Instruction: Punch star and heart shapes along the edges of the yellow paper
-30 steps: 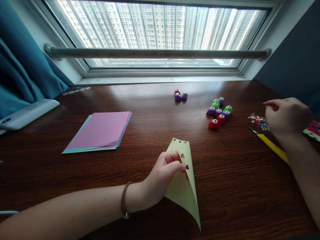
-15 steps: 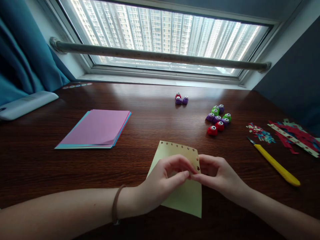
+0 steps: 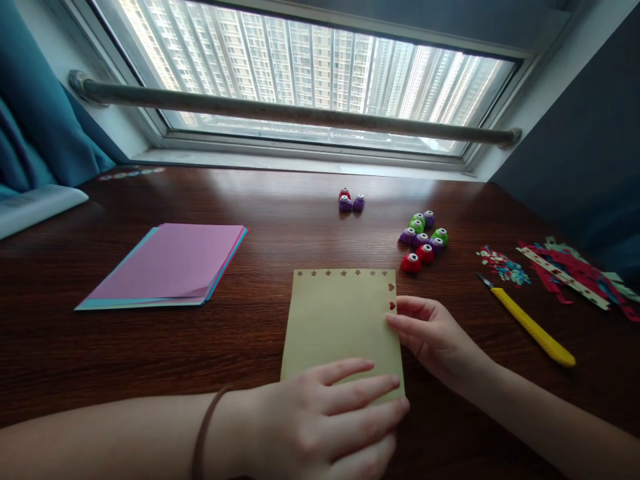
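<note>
A pale yellow sheet of paper point(image 3: 335, 327) lies on the table in front of me. Small star-shaped holes run along its top edge, and two heart-shaped holes sit at the upper right edge. With fingers spread, my left hand point(image 3: 320, 420) rests over the lower part of the sheet and hides its bottom edge. My right hand point(image 3: 435, 330) pinches the sheet's right edge between thumb and fingers, just below the hearts. Beyond the sheet stands a group of small red, green and purple craft punches point(image 3: 421, 240).
Left is a stack of coloured paper point(image 3: 170, 260), pink on top. Three more punches point(image 3: 352, 202) stand farther back. On the right lie a yellow-handled craft knife point(image 3: 535, 327), paper confetti point(image 3: 503, 265) and cut paper strips point(image 3: 575, 273). A window bar point(image 3: 300, 115) crosses behind the table point(image 3: 250, 373).
The sheet now lies flatter and straighter. My left hand has moved from the right edge down to the lower part and spread out. My right hand still holds the edge. The view has shifted slightly.
</note>
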The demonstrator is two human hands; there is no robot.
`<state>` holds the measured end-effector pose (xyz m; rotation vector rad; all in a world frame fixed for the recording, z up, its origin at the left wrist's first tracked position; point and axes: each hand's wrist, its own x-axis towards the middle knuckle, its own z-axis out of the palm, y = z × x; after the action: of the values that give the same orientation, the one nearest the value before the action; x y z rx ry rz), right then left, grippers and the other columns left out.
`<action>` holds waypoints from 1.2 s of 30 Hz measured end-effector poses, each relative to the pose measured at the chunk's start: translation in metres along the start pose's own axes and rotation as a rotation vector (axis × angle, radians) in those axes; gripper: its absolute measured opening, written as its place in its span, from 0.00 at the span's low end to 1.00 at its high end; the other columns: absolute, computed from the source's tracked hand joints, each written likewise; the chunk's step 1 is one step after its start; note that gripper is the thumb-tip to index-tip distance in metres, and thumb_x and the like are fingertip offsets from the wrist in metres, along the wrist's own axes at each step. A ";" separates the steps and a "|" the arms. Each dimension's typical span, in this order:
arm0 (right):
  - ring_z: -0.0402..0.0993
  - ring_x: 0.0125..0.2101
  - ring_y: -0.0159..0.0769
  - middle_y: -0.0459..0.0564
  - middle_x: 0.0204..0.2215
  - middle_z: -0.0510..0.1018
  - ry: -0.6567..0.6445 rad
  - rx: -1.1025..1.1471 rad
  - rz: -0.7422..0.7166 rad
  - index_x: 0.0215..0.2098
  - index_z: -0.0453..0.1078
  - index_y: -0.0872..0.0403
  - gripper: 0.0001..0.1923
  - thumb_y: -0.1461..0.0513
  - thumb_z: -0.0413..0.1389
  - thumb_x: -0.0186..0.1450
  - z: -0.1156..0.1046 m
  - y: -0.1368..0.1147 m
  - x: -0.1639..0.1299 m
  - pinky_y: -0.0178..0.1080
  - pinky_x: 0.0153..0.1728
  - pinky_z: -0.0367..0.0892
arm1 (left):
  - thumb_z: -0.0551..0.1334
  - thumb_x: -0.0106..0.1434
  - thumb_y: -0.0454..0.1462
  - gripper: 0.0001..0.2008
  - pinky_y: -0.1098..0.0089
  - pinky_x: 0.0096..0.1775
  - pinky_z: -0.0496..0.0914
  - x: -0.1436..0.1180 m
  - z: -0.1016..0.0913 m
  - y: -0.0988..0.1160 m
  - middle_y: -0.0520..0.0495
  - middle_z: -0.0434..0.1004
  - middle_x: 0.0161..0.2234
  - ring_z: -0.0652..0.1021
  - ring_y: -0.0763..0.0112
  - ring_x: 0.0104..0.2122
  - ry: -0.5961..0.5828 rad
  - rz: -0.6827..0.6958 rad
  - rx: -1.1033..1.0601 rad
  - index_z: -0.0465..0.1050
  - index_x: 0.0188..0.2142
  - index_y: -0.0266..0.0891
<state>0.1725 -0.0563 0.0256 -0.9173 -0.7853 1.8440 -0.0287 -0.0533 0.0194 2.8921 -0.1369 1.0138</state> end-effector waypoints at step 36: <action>0.70 0.41 0.36 0.53 0.38 0.75 -0.295 -1.409 -0.874 0.45 0.68 0.56 0.14 0.70 0.49 0.63 -0.014 0.005 0.011 0.38 0.42 0.69 | 0.54 0.57 0.34 0.20 0.67 0.59 0.54 0.001 0.010 -0.010 0.39 0.69 0.47 0.65 0.61 0.53 -0.316 -0.319 -0.169 0.61 0.49 0.27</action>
<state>0.1783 -0.0464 0.0115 -0.8124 -2.3177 0.4535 -0.0203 -0.0440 0.0120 2.7737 0.2059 0.4682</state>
